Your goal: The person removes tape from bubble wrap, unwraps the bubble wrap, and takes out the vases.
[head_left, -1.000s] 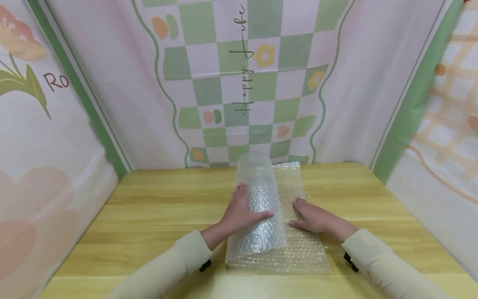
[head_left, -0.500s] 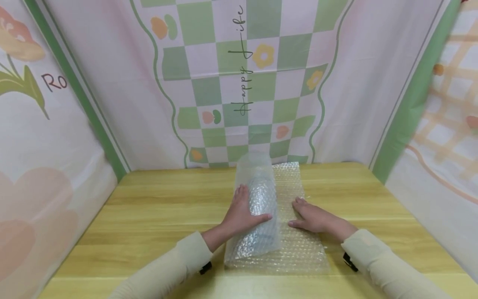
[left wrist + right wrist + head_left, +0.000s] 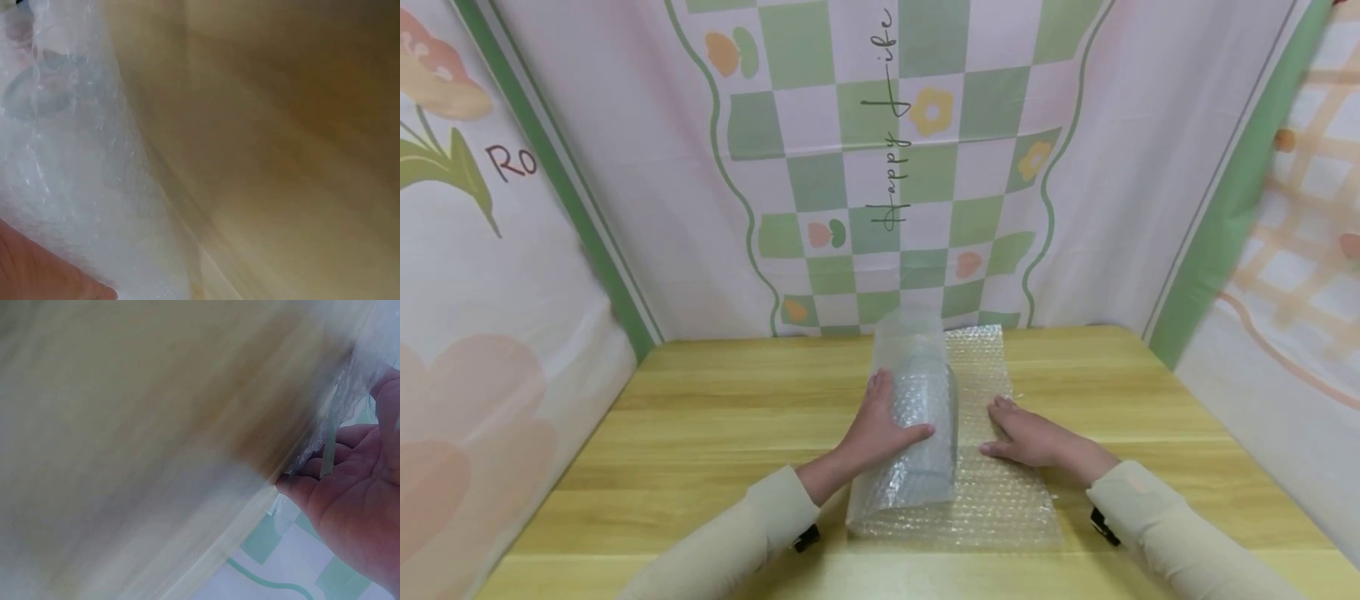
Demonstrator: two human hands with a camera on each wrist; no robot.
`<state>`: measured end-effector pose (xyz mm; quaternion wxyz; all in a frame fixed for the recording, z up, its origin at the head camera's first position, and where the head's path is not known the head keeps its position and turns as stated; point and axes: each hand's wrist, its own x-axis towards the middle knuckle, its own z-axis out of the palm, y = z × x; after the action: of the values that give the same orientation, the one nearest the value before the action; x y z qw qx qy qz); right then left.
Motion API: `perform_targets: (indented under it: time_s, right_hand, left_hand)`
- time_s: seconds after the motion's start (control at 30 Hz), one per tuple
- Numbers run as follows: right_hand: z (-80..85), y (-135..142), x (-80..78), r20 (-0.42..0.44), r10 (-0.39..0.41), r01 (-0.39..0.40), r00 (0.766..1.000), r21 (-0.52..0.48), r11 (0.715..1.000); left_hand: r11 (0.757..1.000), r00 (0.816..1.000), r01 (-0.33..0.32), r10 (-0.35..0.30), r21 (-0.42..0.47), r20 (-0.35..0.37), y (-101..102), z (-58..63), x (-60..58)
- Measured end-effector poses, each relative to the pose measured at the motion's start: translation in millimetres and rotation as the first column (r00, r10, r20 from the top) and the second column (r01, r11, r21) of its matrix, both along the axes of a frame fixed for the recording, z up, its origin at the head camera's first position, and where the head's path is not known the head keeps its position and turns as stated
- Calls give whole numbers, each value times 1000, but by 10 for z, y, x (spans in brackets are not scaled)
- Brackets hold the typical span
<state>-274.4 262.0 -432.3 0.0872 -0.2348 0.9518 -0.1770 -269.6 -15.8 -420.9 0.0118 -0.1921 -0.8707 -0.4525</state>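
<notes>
A clear, cylinder-shaped glass vessel (image 3: 954, 417) lies on its side at the middle of the table, partly covered by bubble wrap (image 3: 1000, 504). Its bare right side shows past the edge of the upper layer. My left hand (image 3: 878, 433) rests on the wrapped vessel, thumb stretched across the top and fingers along the left side. In the left wrist view, a round rim shows blurred through the wrap. My right hand (image 3: 1033, 435) presses the flat part of the sheet, right of the vessel, with fingers extended. Its fingertips meet the plastic in the right wrist view.
A wood-grain table (image 3: 722, 417) lies under everything. Behind it hangs a checked cloth (image 3: 865, 175) with lettering, and printed cloths close both sides. The wrap's far end reaches the table's back edge.
My left hand has shifted slightly left. The upper layer of wrap has drawn left with it, uncovering the vessel's right side. My right hand has stayed in place.
</notes>
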Motion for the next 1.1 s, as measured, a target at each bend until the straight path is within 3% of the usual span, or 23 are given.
perform_targets:
  time_s: [0.47,1.1]
  right_hand:
    - [7,0,15,-10,3,-3,1000,-2,1000]
    - [18,-12,9,14,-7,7,1000,4,1000]
  left_hand:
    - [994,1000,2,-3,107,10,-150,-4,0]
    - [998,1000,30,-31,55,1,-272,-33,21]
